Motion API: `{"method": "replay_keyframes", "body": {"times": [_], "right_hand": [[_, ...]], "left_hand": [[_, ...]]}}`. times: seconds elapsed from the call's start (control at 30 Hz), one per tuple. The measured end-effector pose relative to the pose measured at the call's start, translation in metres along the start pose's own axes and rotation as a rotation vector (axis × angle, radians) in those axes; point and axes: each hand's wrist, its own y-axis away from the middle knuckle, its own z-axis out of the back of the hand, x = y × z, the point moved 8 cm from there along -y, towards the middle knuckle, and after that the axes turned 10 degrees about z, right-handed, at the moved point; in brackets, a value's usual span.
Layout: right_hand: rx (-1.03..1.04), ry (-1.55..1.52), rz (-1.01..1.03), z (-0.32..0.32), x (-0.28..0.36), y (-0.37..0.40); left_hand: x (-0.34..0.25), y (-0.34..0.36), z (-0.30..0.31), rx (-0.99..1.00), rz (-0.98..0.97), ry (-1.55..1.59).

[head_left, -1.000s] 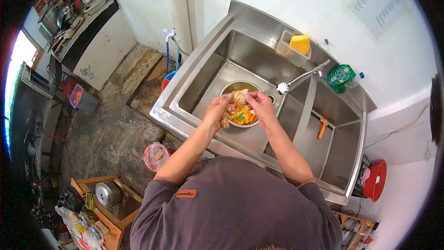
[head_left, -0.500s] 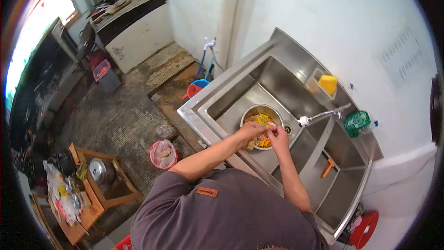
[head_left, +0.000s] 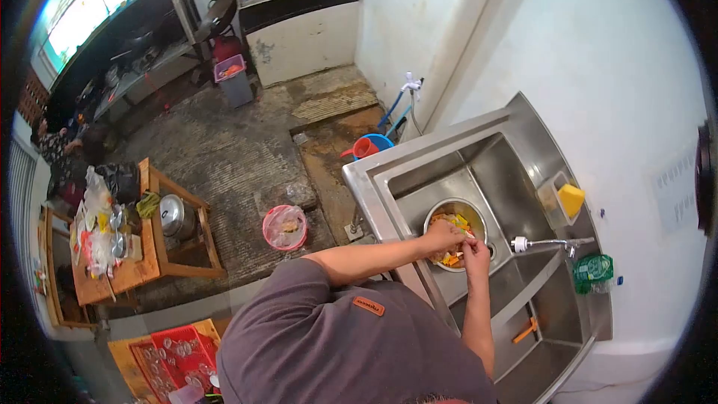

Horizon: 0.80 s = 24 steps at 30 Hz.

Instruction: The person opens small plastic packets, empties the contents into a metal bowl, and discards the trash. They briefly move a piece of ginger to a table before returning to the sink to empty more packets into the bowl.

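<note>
Head view: left hand (head_left: 443, 235) and right hand (head_left: 474, 253) meet, pinching food (head_left: 449, 256) over the bowl (head_left: 456, 200), likely so scraps drop inside.

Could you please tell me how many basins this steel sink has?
2: one basin holds the metal bowl under the left hand and right hand; the other basin, past the faucet, holds an orange tool. None seems hidden.

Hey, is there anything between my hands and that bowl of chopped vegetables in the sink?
Nothing visible does. The left hand and right hand are directly over the metal bowl of vegetables in the sink. The faucet ends beside the bowl, clear of both hands.
</note>
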Motion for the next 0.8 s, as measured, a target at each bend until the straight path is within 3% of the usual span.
{"method": "replay_keyframes", "body": {"times": [0.13,0.3,0.43,0.5,0.53,0.8], "right_hand": [[-0.03,-0.236,-0.032,-0.004,0.004,-0.001],[-0.007,-0.463,-0.199,-0.018,0.023,0.003],[-0.06,-0.352,-0.056,-0.016,-0.022,-0.01],[-0.031,-0.085,0.104,-0.015,-0.014,-0.013],[-0.027,-0.114,0.152,-0.016,-0.012,-0.013],[-0.068,0.072,0.223,-0.01,0.003,-0.012]], "left_hand": [[0.015,-0.017,-0.003,-0.014,-0.116,-0.018],[0.014,-0.012,0.006,-0.037,-0.107,-0.111],[0.021,-0.031,0.011,-0.161,-0.269,-0.19],[0.026,-0.037,0.01,-0.07,-0.109,-0.331],[0.028,-0.038,0.011,-0.019,-0.058,-0.312],[0.021,-0.025,0.006,-0.069,-0.038,-0.288]]}}
